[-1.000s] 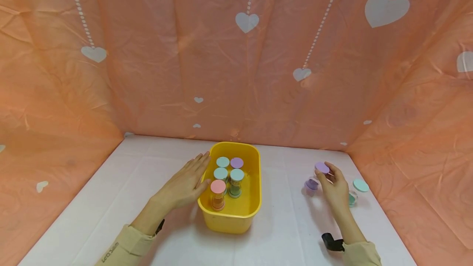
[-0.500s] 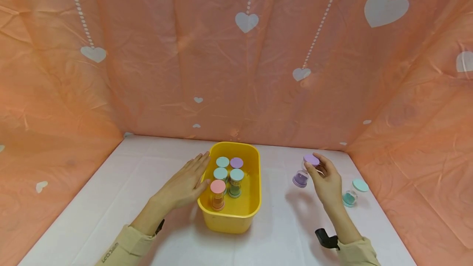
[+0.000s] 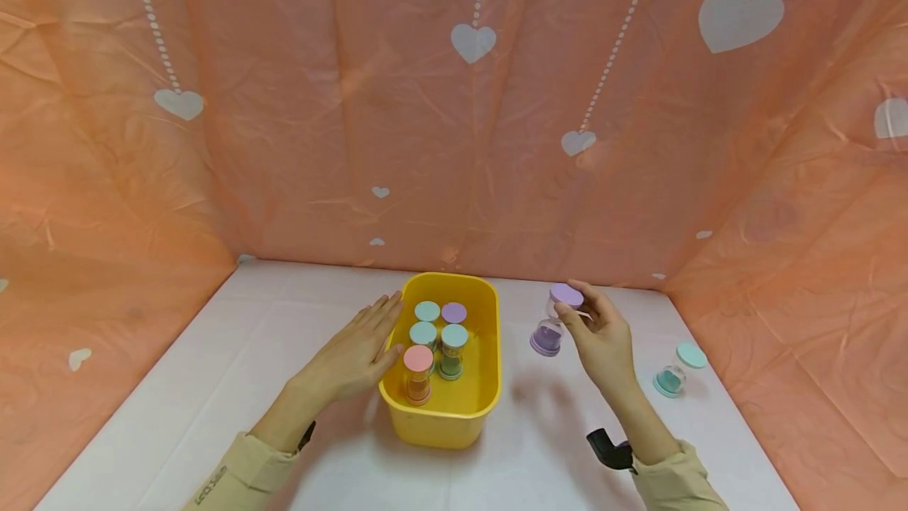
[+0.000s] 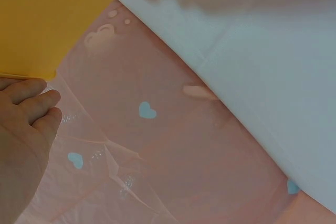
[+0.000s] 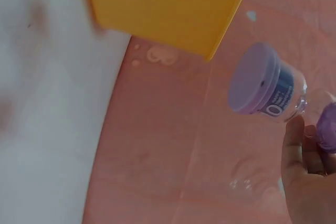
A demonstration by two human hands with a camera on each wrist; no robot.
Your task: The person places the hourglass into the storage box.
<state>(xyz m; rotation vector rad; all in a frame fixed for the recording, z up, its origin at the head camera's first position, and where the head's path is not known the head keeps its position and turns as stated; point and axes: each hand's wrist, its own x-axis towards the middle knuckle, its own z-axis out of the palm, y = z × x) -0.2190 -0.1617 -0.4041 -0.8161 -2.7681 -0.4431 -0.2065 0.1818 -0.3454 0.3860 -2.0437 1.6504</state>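
Note:
My right hand (image 3: 603, 337) pinches a purple hourglass (image 3: 548, 335) near its top cap and holds it tilted above the table, right of the yellow bin. In the right wrist view the purple hourglass (image 5: 255, 80) shows a label by its base, with the thumb at its side. My left hand (image 3: 358, 349) lies with straight fingers along the left rim of the yellow bin (image 3: 444, 428); in the left wrist view its fingers (image 4: 39, 100) touch the rim. Inside the bin stand several hourglasses: a pink one (image 3: 418, 373), a purple-capped one (image 3: 454, 313) and some mint-capped ones (image 3: 454, 349).
A mint hourglass (image 3: 679, 369) stands on the white table (image 3: 539, 448) at the right, beyond the right hand. Orange cloth walls with white hearts (image 3: 474, 42) close off the back and both sides.
My right hand has lifted the purple hourglass off the table and carried it left toward the bin, uncovering the mint hourglass. The left hand has stayed in place.

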